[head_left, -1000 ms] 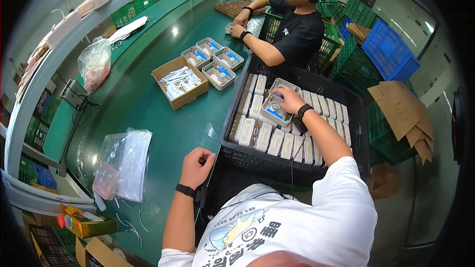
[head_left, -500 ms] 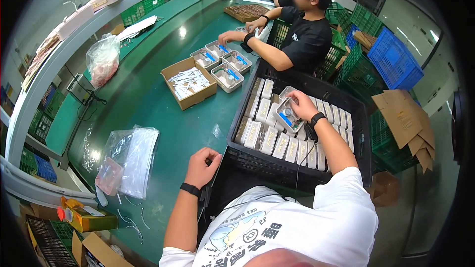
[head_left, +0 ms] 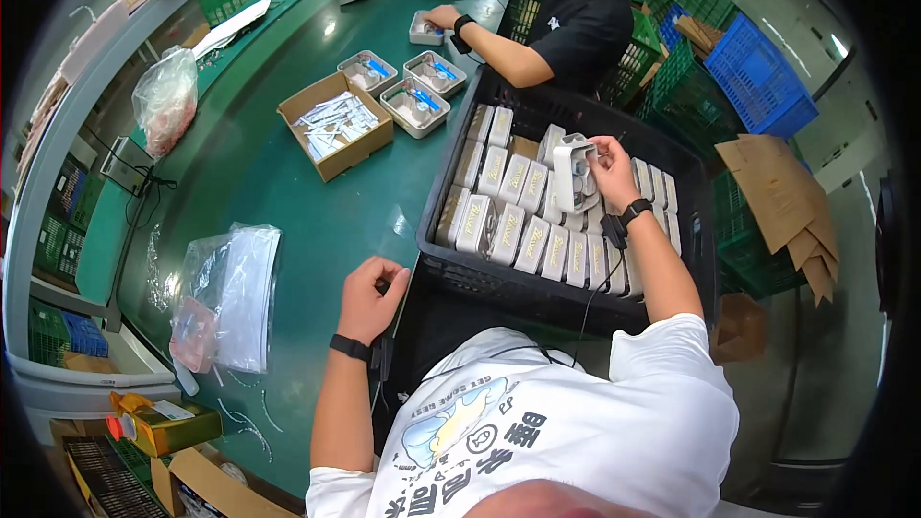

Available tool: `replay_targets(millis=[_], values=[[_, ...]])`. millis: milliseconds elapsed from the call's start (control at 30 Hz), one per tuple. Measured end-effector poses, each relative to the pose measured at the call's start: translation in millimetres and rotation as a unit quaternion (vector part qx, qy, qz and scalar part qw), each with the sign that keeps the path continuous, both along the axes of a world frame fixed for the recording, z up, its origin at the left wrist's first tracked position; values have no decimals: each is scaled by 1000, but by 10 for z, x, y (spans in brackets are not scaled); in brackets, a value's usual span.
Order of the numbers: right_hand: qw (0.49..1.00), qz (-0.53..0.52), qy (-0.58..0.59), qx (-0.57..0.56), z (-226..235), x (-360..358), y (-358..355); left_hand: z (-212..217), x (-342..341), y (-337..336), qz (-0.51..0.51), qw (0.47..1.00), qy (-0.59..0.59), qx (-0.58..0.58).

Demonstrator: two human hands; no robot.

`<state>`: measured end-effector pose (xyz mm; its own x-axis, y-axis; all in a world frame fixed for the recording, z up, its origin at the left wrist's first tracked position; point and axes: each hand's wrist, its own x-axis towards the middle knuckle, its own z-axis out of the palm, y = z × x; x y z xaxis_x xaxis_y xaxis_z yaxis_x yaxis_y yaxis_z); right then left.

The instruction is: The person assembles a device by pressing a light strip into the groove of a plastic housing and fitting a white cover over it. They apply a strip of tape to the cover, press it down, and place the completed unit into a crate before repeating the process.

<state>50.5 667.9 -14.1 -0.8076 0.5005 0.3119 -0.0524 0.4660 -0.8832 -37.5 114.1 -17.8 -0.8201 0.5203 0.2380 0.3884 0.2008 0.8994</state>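
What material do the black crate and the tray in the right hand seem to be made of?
The black crate looks like moulded plastic with a matte finish: its walls are a lattice of slots. The tray in the right hand looks like thin formed plastic, pale and slightly glossy, with shaped pockets; it might be translucent.

Green table (head_left: 288,201) with cardboard box (head_left: 336,125), trays (head_left: 414,105), plastic bags (head_left: 230,293).

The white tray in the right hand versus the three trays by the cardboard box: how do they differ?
The white tray is lifted and tilted on edge in the right hand above the black crate; the three trays lie flat on the green table, untouched. The three trays show blue pieces inside; none shows on the held tray. Both kinds are pale, shallow and rectangular.
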Motion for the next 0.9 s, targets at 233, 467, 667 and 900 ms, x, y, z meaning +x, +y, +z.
replay_targets(millis=[233, 467, 667, 900], values=[[993, -4, -93, 74, 72, 158, 93, 12, 7, -8, -2, 1000, -4, -7], [918, -13, -181, 353, 183, 7, -135, 0, 15, -18, 2, 1000, -6, 2], [880, -54, -308, 357, 194, -202, -96, 9, 10, 14, -1, 1000, 6, 5], [951, -33, -227, 208, 574, 210, 37, 37, -1, 17, 0, 1000, -3, 2]])
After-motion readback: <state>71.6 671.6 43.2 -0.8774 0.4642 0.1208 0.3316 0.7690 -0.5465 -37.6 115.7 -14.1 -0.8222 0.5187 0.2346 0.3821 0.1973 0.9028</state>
